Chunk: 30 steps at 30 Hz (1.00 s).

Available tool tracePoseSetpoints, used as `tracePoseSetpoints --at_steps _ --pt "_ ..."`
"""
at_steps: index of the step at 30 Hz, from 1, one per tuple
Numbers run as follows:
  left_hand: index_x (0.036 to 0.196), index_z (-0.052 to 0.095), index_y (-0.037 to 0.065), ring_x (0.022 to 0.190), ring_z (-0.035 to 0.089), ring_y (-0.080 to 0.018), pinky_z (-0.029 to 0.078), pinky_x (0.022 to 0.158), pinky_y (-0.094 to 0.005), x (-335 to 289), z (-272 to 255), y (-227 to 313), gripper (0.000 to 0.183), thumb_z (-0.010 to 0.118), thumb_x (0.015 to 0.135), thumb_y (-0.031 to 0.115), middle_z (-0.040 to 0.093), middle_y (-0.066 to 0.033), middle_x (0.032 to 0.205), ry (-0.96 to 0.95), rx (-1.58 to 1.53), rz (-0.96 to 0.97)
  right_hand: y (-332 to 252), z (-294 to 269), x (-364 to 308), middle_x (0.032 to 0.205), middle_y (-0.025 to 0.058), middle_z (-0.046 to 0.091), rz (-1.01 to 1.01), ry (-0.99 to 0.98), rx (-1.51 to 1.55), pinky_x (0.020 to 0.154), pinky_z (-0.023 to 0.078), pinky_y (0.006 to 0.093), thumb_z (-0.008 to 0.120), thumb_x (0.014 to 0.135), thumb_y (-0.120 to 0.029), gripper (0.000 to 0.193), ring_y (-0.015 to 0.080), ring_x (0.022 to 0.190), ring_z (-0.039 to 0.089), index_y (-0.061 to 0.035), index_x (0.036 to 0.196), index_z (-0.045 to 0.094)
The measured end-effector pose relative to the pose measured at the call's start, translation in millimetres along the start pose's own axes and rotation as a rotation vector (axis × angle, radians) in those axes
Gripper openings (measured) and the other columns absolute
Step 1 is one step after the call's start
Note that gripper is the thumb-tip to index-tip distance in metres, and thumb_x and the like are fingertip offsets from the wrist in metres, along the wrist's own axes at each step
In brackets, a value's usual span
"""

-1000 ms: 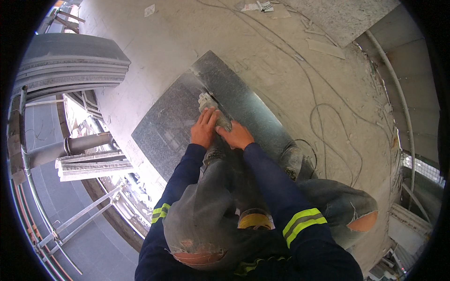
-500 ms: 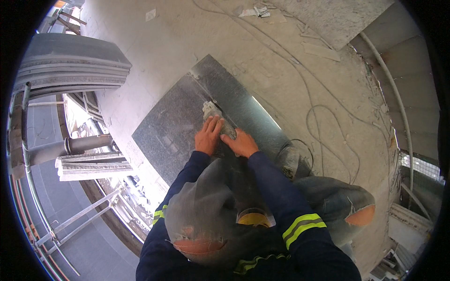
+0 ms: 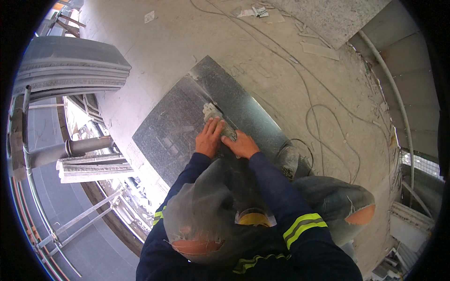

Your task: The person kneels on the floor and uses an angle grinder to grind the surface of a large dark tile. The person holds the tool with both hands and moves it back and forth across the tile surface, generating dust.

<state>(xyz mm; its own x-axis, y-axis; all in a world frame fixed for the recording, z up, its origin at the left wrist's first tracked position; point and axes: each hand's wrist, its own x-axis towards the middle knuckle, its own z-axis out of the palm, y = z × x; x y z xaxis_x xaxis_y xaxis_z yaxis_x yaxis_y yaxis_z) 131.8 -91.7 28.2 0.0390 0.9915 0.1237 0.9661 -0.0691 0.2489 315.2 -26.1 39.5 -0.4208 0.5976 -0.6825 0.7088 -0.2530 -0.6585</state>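
Observation:
A dust-coated angle grinder (image 3: 214,112) rests low over a dark speckled stone slab (image 3: 164,124). My left hand (image 3: 207,139) is closed over the left side of its body. From the right, my right hand (image 3: 243,144) is wrapped around the body further back, its thumb on top. The grinder's disc is mostly hidden beside its head. A pale streak of dust (image 3: 201,89) runs from there toward the slab's far corner, along a straight line on the stone.
Curved stone pieces (image 3: 75,63) are stacked at the far left, above scaffold pipes (image 3: 35,201). A cable (image 3: 304,77) loops over the dusty floor on the right. Beside my right forearm lies a dusty cylindrical object (image 3: 288,159) with a cord. A metal wall panel (image 3: 398,47) stands at the far right.
The grinder and both hands have shifted very slightly toward me. A dust streak ahead of the grinder's head shows more plainly now. Both hands keep their grip.

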Motion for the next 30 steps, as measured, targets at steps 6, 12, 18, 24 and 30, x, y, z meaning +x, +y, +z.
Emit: tracePoseSetpoints --at_steps 6,12,18,24,30 --pt "0.145 0.060 0.019 0.145 0.057 -0.0309 0.062 0.099 -0.0425 12.4 1.9 -18.7 0.058 0.070 0.088 0.008 0.059 -0.0052 0.155 -0.027 0.053 -0.016 -13.8 0.4 20.6 0.148 0.0358 0.060 -0.002 -0.054 0.038 0.118 0.046 0.0483 0.068 0.091 -0.068 0.103 0.0471 0.140 0.058 0.0104 0.155 0.049" --pt "0.145 0.060 0.020 0.146 0.055 -0.0301 0.062 0.099 -0.0418 20.3 3.6 -29.9 0.059 0.071 0.088 0.009 0.057 -0.0045 0.156 -0.044 0.079 -0.011 -21.9 6.1 33.5 0.148 0.0362 0.060 -0.006 -0.003 0.041 0.118 0.046 0.0480 0.068 0.091 -0.066 0.101 0.0470 0.140 0.058 0.0118 0.153 0.050" --pt "0.147 0.059 0.021 0.146 0.055 -0.0287 0.063 0.096 -0.0427 10.3 5.8 -17.2 0.062 0.072 0.087 0.009 0.056 -0.0033 0.158 -0.035 0.093 0.013 -12.8 -0.5 15.3 0.147 0.0348 0.061 0.012 -0.013 0.037 0.116 0.048 0.0491 0.071 0.091 -0.064 0.099 0.0471 0.138 0.060 0.0122 0.151 0.052" --pt "0.146 0.060 0.021 0.146 0.056 -0.0285 0.063 0.095 -0.0434 -0.8 6.7 -7.0 0.059 0.070 0.088 0.011 0.057 -0.0037 0.157 -0.024 0.070 0.019 -11.9 -7.6 -7.7 0.143 0.0347 0.064 0.014 -0.017 0.026 0.113 0.049 0.0497 0.071 0.090 -0.065 0.097 0.0473 0.135 0.062 0.0113 0.148 0.055" --pt "0.145 0.061 0.019 0.144 0.057 -0.0290 0.063 0.096 -0.0430 1.2 0.5 4.9 0.057 0.069 0.089 0.012 0.058 -0.0045 0.155 -0.008 0.038 0.042 -0.1 -4.0 -10.7 0.141 0.0345 0.065 0.006 0.030 0.021 0.113 0.049 0.0498 0.069 0.091 -0.066 0.096 0.0469 0.134 0.063 0.0079 0.150 0.055"
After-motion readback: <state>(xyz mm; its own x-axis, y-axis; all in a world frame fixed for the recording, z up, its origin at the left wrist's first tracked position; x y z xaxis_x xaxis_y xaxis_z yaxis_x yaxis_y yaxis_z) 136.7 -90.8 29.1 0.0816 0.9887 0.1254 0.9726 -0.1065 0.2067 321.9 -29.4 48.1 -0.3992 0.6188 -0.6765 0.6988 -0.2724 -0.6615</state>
